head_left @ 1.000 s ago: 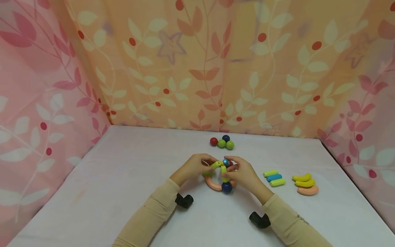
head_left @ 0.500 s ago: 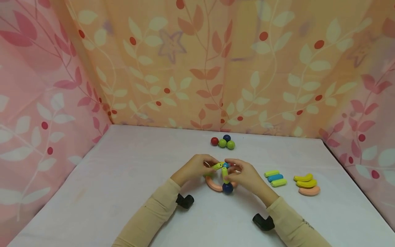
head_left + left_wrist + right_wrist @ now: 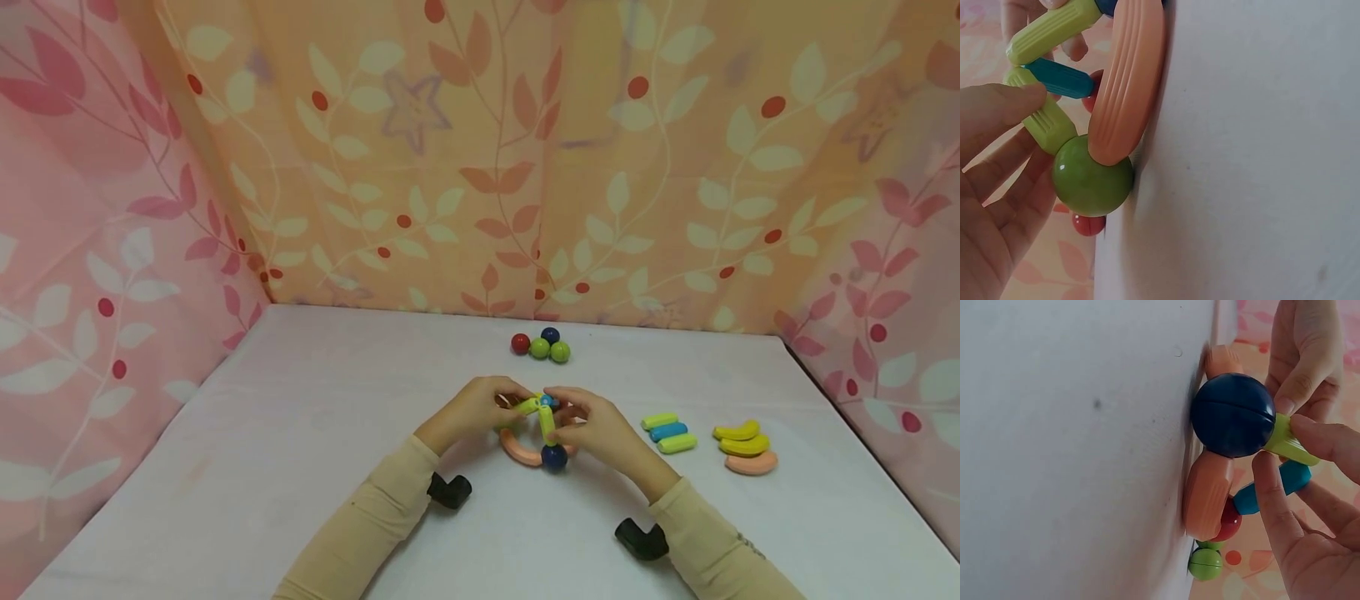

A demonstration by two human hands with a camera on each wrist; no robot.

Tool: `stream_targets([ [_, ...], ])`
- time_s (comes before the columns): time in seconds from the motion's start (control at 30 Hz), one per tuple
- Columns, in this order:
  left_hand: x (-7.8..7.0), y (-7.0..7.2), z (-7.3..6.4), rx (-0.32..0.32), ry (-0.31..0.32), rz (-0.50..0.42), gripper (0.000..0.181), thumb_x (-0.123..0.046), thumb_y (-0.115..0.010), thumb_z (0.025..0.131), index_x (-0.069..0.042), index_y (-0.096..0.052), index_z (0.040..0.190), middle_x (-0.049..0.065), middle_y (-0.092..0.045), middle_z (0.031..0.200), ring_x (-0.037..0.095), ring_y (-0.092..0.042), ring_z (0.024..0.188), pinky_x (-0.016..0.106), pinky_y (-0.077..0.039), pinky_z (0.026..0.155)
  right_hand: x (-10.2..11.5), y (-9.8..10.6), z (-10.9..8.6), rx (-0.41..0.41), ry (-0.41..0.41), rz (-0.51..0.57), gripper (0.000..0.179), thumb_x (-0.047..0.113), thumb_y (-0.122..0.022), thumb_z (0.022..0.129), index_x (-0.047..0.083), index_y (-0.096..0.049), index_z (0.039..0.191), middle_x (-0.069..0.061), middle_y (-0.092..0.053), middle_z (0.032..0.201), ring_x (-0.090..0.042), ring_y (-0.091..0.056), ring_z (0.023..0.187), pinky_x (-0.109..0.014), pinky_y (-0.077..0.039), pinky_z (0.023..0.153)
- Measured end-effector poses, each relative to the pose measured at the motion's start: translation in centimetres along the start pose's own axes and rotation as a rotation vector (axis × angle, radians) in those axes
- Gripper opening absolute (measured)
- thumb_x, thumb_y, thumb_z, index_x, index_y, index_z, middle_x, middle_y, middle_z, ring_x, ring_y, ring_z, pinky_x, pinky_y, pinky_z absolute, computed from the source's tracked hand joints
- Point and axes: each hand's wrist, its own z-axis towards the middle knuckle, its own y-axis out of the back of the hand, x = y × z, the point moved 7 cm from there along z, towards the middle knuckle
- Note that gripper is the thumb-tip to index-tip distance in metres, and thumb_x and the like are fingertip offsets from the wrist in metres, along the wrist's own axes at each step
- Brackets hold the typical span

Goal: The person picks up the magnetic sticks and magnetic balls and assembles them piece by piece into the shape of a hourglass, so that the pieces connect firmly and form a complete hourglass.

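A small magnetic-stick frame stands on the white table between my hands. Its base joins orange curved sticks (image 3: 1130,81) with a green ball (image 3: 1092,176), a dark blue ball (image 3: 1233,415) and a red ball (image 3: 1230,522). My left hand (image 3: 478,408) pinches the yellow-green stick (image 3: 1050,125) that slants up from the green ball. With thumb and fingers, my right hand (image 3: 600,425) pinches another yellow-green stick (image 3: 1284,440) on the dark blue ball. A blue stick (image 3: 1249,499) leans up from the red ball, close to my right fingers. The upper stick ends sit close together.
Several loose balls, one of them red (image 3: 521,343), lie behind the frame. To the right are short sticks (image 3: 669,432) in blue and yellow-green, then yellow and orange curved pieces (image 3: 742,447). Black wrist-camera mounts (image 3: 450,491) hang by both sleeves. Patterned curtains (image 3: 480,167) enclose the table.
The blue stick's upper end has tipped lower and in toward the yellow-green stick ends, which now sit closer together. My right hand and forearm have shifted slightly right; my left hand barely moves.
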Motion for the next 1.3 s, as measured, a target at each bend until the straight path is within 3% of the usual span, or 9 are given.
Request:
stream_targets([
  [0.1,-0.2,0.0,0.2,-0.003,-0.013,0.005,0.028,-0.012,-0.075,0.088,-0.013,-0.074,0.116,-0.001,-0.071,0.102,0.011,-0.06,0.094,0.027,-0.054,0.087,0.0,0.2,0.0,0.008,0.015,-0.007,0.063,0.014,-0.078,0.083,0.009,-0.055,0.141,-0.01,-0.066,0.116,-0.024,-0.06,0.109,-0.031,-0.055,0.084],
  [0.23,0.0,0.1,0.3,-0.003,-0.016,-0.009,0.029,-0.017,-0.076,0.088,-0.014,-0.074,0.117,0.0,-0.071,0.105,0.012,-0.061,0.096,0.028,-0.054,0.09,-0.1,0.3,0.0,-0.005,0.01,-0.008,0.069,0.015,-0.081,0.082,0.009,-0.051,0.144,-0.013,-0.06,0.13,-0.028,-0.059,0.111,-0.031,-0.055,0.08],
  [0.4,2.1,2.0,1.9,-0.038,0.066,-0.18,0.04,-0.024,-0.073,0.091,-0.012,-0.066,0.128,0.009,-0.067,0.127,0.021,-0.061,0.116,0.039,-0.052,0.101,-1.2,0.3,-0.3,-0.073,-0.151,-0.09,0.091,0.029,-0.088,0.074,0.008,-0.042,0.15,-0.02,-0.046,0.147,-0.036,-0.055,0.123,-0.044,-0.057,0.09],
  [0.53,4.6,3.7,4.5,-0.07,0.159,-0.29,0.053,-0.017,-0.072,0.091,-0.011,-0.054,0.141,0.015,-0.056,0.142,0.029,-0.055,0.129,0.044,-0.05,0.104,-2.1,-0.6,-0.8,-0.018,-0.26,-0.125,0.107,0.032,-0.091,0.071,-0.001,-0.03,0.153,-0.029,-0.043,0.147,-0.042,-0.053,0.129,-0.055,-0.049,0.102],
  [0.7,6.2,4.5,7.5,-0.042,0.228,-0.297,0.068,-0.017,-0.072,0.09,-0.015,-0.041,0.151,0.012,-0.044,0.154,0.032,-0.049,0.136,0.047,-0.046,0.109,-1.8,-1.1,-1.3,0.024,-0.225,-0.139,0.107,0.02,-0.093,0.067,-0.011,-0.032,0.149,-0.031,-0.046,0.144,-0.044,-0.051,0.13,-0.055,-0.047,0.105],
  [0.87,6.3,4.5,9.1,-0.027,0.258,-0.28,0.071,-0.027,-0.074,0.09,-0.018,-0.04,0.152,0.009,-0.04,0.157,0.031,-0.048,0.137,0.048,-0.042,0.113,-1.6,-1.0,-1.3,0.016,-0.186,-0.154,0.096,0.013,-0.093,0.066,-0.014,-0.041,0.142,-0.028,-0.054,0.138,-0.04,-0.056,0.125,-0.051,-0.05,0.103],
  [1.1,5.3,4.0,10.1,0.051,0.193,-0.137,0.065,-0.024,-0.073,0.09,-0.017,-0.046,0.149,0.011,-0.044,0.155,0.033,-0.039,0.143,0.056,-0.03,0.119,-2.0,-0.5,-0.9,0.057,-0.231,-0.14,0.095,0.014,-0.091,0.069,-0.01,-0.04,0.145,-0.021,-0.06,0.134,-0.031,-0.058,0.122,-0.051,-0.048,0.105],
  [1.3,5.9,3.7,10.7,0.04,0.2,-0.109,0.064,-0.022,-0.073,0.09,-0.015,-0.046,0.148,0.014,-0.052,0.146,0.033,-0.047,0.137,0.054,-0.032,0.118,-2.4,-0.1,-0.6,0.095,-0.254,-0.108,0.095,0.013,-0.091,0.069,-0.007,-0.04,0.147,-0.016,-0.061,0.132,-0.027,-0.057,0.119,-0.051,-0.047,0.105],
])
